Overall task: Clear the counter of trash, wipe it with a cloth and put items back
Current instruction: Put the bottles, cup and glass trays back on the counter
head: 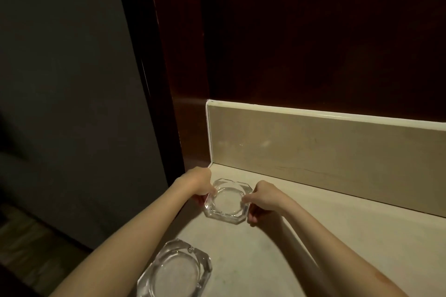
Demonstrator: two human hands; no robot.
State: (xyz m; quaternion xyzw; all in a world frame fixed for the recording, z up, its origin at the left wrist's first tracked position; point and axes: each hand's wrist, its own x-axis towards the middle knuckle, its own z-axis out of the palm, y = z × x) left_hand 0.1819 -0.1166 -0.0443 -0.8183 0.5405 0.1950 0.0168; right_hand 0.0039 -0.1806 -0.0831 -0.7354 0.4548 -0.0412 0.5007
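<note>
A clear glass ashtray [228,201], eight-sided and empty, sits in the far left corner of the pale stone counter [301,236]. My left hand [200,182] grips its left rim and my right hand [264,196] grips its right rim, fingers curled over the edge. A second clear glass ashtray [175,271] stands nearer to me by the counter's left edge, partly under my left forearm. No cloth and no trash is in view.
A low beige backsplash [325,152] runs along the back of the counter. Dark red wood panelling [301,31] rises behind it. To the left, past the counter's edge, are a dark grey wall [72,79] and the floor [24,236].
</note>
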